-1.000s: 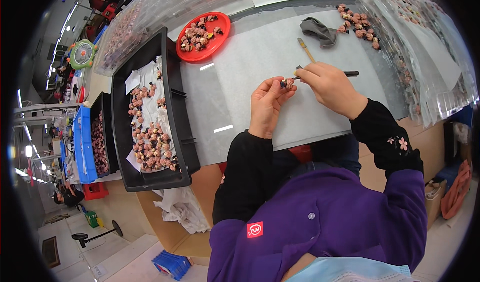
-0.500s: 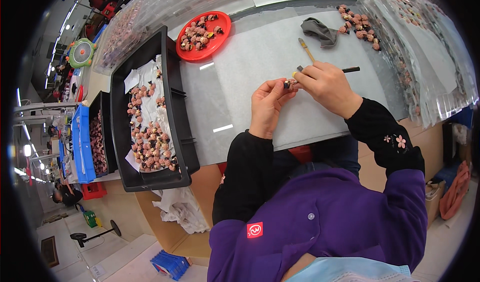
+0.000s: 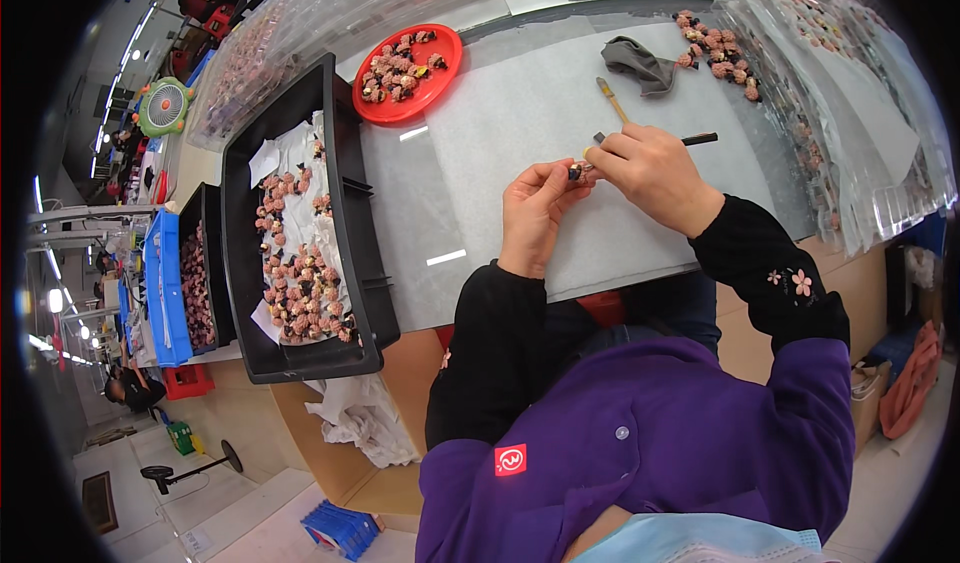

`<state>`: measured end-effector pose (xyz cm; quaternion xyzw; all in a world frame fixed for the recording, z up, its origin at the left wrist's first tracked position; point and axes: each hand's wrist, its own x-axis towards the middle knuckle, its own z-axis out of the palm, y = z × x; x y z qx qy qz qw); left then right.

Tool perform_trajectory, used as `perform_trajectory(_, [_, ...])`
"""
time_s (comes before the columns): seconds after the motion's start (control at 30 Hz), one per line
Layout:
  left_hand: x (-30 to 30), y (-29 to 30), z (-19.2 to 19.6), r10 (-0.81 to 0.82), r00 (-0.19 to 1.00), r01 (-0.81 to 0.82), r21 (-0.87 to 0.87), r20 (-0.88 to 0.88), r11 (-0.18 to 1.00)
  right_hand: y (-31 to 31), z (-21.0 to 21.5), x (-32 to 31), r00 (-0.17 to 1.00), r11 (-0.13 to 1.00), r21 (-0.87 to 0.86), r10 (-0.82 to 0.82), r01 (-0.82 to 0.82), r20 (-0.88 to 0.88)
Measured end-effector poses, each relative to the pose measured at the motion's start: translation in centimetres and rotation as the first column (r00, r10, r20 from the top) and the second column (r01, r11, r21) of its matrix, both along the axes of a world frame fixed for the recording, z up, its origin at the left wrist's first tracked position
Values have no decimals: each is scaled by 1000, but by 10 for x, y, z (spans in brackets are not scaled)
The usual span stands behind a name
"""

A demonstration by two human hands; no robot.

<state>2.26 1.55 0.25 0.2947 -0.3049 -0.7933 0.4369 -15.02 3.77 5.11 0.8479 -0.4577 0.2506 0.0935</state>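
Observation:
Between the thumb and fingers of my left hand (image 3: 537,208), a tiny pink figure with black and pale parts (image 3: 575,172) is pinched. My right hand (image 3: 655,175) meets it from the right, its fingers closed around a slim black-handled tool (image 3: 702,139) whose rear end sticks out past the knuckles. The tool's tip is mostly hidden by my fingers, close to the figure. Just beyond the right hand, a wooden-handled brush (image 3: 611,97) points away; its lower end disappears behind the hand.
Left stands a black crate (image 3: 356,223) of small pink figures on white paper. A red plate (image 3: 447,66) holds more. A grey cloth (image 3: 640,66) and a pile of figures (image 3: 722,48) lie at the far right. Clear plastic trays (image 3: 850,113) are stacked along the right edge.
My hands stay in almost the same place. The small figure has turned slightly in my left fingers, and the black-handled tool has shifted a little to the left.

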Motion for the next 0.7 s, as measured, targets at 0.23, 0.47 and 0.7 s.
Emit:
perform_trajectory(0.23, [1, 0, -2, -9, 1000, 9, -10, -8, 1000, 0, -1, 0, 1000, 1000, -10, 18, -18, 19])
perform_trajectory(0.47, [1, 1, 0, -8, 1000, 8, -8, -4, 1000, 2, 0, 3, 1000, 1000, -27, 9, -8, 25])
perform_trajectory(0.7, [1, 0, 0, 4, 1000, -4, 1, -7, 1000, 5, -2, 5, 1000, 999, -48, -20, 21, 18])
